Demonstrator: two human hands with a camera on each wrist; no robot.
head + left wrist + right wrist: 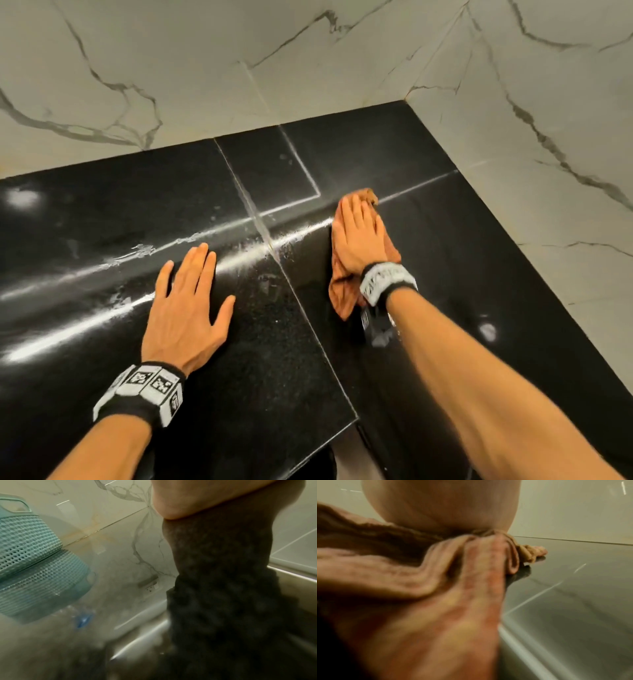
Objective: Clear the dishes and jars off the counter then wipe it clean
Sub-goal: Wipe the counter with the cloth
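Observation:
The black polished counter (102, 222) runs into a corner of marble walls. My right hand (358, 236) lies flat, fingers straight, pressing an orange-brown cloth (342, 294) onto the counter near the middle seam. Bunched folds of that cloth (402, 566) fill the right wrist view under the palm. My left hand (186, 308) rests flat on the counter to the left, fingers spread, holding nothing. In the left wrist view only the heel of that left hand (223, 497) and its dark reflection show.
White streaks and smears (144, 250) cross the counter left of the seam. A teal perforated basket (25, 540) stands on the counter at the far left of the left wrist view. Marble walls (548, 137) close the back and right sides. The counter's front edge (325, 442) is near me.

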